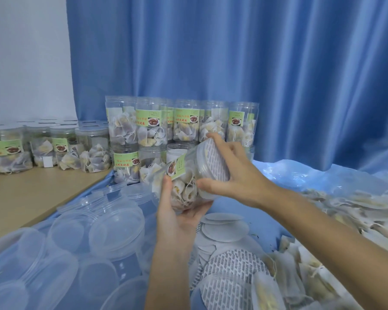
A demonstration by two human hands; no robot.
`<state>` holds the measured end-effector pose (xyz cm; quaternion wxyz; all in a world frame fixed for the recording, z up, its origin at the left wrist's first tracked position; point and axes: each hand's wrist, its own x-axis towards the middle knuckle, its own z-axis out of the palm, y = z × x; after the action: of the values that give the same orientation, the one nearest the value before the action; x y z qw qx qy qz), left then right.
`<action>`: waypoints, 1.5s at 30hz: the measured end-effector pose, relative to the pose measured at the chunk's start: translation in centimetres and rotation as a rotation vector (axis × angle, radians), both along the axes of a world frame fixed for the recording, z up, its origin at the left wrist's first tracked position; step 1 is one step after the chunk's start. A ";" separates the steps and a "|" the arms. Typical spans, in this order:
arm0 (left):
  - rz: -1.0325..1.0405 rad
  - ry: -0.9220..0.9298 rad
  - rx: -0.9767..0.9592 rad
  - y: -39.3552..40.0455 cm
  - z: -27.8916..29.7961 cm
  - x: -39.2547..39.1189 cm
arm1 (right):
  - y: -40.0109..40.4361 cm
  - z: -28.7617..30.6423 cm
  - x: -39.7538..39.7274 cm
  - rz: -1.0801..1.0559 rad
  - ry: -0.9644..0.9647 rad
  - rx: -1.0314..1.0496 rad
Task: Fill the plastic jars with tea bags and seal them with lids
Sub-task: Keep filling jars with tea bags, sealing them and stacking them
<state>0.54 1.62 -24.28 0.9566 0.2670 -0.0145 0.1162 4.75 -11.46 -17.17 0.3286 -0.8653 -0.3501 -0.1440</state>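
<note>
My left hand [177, 211] grips a clear plastic jar [184, 182] from below. The jar is tilted on its side, full of tea bags, with a green label. My right hand [231, 173] is curled round the jar's clear lid [211, 159], which has a printed liner inside and sits on the jar mouth. Loose tea bags [323, 253] are heaped at the right. Spare clear lids [112, 229] lie at the lower left. Round liner discs [224, 229] lie below my hands.
Filled, labelled jars are stacked in two rows [179, 124] behind my hands, before a blue curtain. More closed jars [54, 148] stand on a wooden tabletop [31, 193] at the left. A blue plastic sheet [267, 220] covers the work surface.
</note>
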 end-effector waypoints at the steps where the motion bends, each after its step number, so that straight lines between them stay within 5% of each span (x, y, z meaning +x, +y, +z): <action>1: -0.018 0.001 -0.005 -0.2 0.5 -0.1 | -0.2 0.4 -0.1 0.003 -0.012 0.042; 5: -0.075 0.070 -0.102 -0.9 3.0 -1.1 | -0.4 1.8 -1.1 0.023 -0.070 0.150; 10: -0.173 0.203 -0.236 -0.2 7.4 -3.3 | 2.2 3.0 -3.1 0.007 0.033 0.608; 13: -0.230 0.283 -0.252 1.4 9.5 -4.9 | 4.6 4.1 -4.4 0.053 0.046 0.708; 17: -0.127 0.395 0.275 5.4 10.6 -7.5 | 8.0 5.6 -6.1 0.119 0.074 0.757; 20: 0.296 0.573 0.932 10.3 11.7 -10.1 | 11.2 5.8 -7.2 0.165 0.060 0.739; 22: 0.564 0.424 1.214 14.2 12.0 -11.4 | 14.1 5.3 -7.9 0.201 0.081 0.737; 26: 0.469 0.182 1.365 19.8 11.9 -14.9 | 20.7 4.1 -9.3 0.356 0.229 0.796; 33: 0.734 0.330 1.262 28.9 8.0 -18.0 | 31.3 1.1 -10.9 0.350 0.352 0.499; 45: 0.578 0.455 1.147 37.7 3.5 -10.8 | 39.7 -2.8 -5.1 0.235 0.322 0.411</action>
<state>-10.23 39.32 -20.76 0.5734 0.7430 0.1996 0.2817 -0.35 28.28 -19.95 0.5630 -0.7457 -0.3548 -0.0339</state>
